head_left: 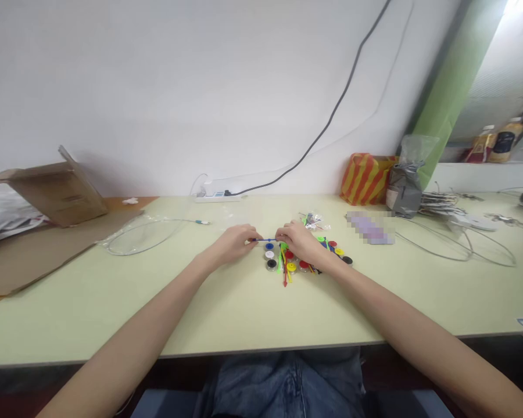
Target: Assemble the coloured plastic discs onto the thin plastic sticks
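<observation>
**Pinching a thin blue plastic rod between two hands over a cluster of coloured discs**

The thin blue plastic rod (265, 240) is held level at the centre of the frame, gripped at each end. It is pinched by the narrowly closed fingers of the left hand (232, 244) and the right hand (298, 241), with a short stretch of rod left showing between the fingertips. Directly below the hands, round plastic discs in black, white, yellow, red and blue (291, 267) are grouped with thin green and red plastic sticks (284, 273), and these are not touched by the left hand. The right hand's heel is placed just over the group's upper part. All of this is set on a pale green table (91, 307). A small clear plastic bag (314, 221) is lying just beyond the right hand, and a coil of clear tubing (142, 237) is lying to the left. An orange-striped bag (366, 179) is seen at upper right.
</observation>
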